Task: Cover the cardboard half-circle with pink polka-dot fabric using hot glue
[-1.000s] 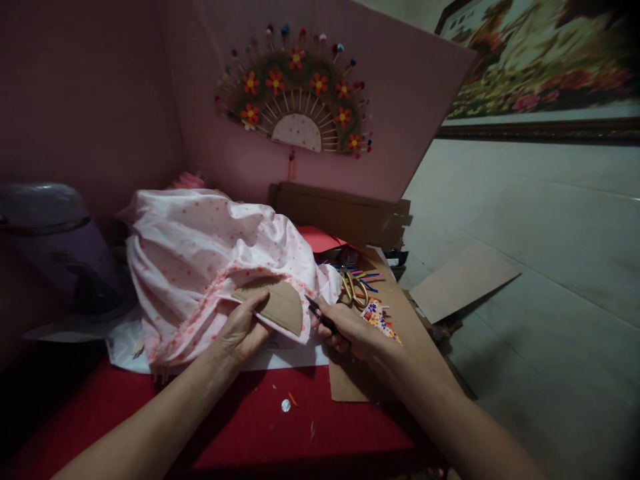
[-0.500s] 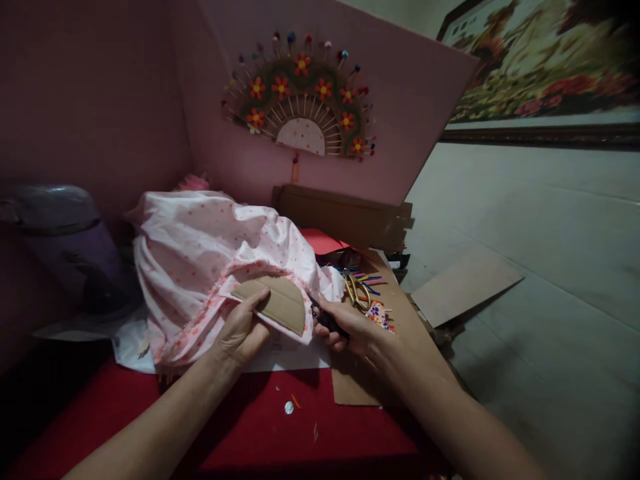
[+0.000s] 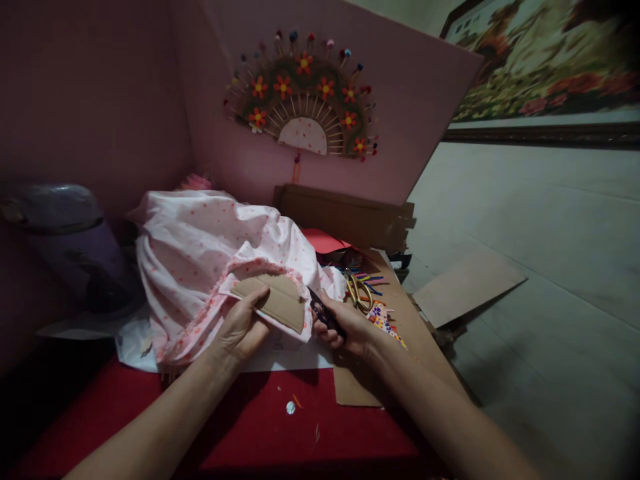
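"Cardboard (image 3: 283, 305) and dotted cloth (image 3: 200, 227): where?"
"Pinched in the left hand (image 3: 245, 328), above the red table (image 3: 260, 433). The right hand (image 3: 350, 328) grips black scissors (image 3: 321, 311) beside the cloth's edge."
"Which step?"
"Trimming, seemingly; the next snip should follow the curve."

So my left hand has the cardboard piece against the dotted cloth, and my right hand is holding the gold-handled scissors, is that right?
Not quite: the head view shows your right hand holding the black scissors; the gold-handled pair lies just beyond it. Your left hand does have the cardboard piece against the dotted cloth.
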`<state>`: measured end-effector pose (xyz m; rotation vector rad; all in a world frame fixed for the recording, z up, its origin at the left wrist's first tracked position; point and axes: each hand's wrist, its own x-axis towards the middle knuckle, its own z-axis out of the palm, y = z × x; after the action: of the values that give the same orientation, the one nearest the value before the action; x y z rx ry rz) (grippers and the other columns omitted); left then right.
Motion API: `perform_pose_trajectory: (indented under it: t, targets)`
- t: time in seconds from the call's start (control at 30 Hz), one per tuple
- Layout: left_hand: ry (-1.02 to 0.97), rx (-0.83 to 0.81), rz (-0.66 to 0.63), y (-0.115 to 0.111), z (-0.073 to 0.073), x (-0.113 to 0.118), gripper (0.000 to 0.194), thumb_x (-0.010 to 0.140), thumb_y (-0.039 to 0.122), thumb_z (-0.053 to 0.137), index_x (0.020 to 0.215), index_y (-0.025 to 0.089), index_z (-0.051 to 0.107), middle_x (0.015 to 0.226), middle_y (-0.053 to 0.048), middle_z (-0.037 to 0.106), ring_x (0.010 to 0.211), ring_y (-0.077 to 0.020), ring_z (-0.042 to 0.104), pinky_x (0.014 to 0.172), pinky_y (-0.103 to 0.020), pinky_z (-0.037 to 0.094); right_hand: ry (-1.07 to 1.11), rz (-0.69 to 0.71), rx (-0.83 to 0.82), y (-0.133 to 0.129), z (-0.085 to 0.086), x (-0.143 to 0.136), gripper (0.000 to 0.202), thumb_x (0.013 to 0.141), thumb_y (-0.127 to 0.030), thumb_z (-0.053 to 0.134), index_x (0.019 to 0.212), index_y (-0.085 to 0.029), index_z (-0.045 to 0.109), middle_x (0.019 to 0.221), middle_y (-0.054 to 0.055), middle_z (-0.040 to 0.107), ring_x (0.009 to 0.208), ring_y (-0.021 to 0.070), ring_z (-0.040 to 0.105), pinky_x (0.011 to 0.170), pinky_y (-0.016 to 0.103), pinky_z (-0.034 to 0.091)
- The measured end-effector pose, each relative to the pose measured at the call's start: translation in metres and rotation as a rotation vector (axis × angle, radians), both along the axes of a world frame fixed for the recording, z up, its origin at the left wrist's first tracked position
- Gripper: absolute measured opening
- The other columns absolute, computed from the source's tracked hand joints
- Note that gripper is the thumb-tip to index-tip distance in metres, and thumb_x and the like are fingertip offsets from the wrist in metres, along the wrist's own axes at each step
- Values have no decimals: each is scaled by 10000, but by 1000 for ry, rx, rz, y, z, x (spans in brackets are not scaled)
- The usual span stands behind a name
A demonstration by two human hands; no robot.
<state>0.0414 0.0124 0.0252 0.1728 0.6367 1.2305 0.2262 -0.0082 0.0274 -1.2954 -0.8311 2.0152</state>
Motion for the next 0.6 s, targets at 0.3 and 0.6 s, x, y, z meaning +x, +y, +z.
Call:
perform_pose_trajectory:
  t: [0.3,0.6]
  targets:
    - [116,-62,29,0,1,2,303,839,35,490,1121,94,585,927,-142,702,792,-233,699,768,-398,591,-466,-178,345,-14,0,-7,603,868,-681,355,681,-145,559,445,-67,398,304,22,232,321,163,126]
    - [124,-92,47,-4,8,2,327,827,7,494,1120,111,593,854,-109,703,731,-195,700,760,-344,594,-474,-249,409,8,-9,1,603,831,-710,389,609,-170,539,393,-58,378,295,39,248,318,196,123]
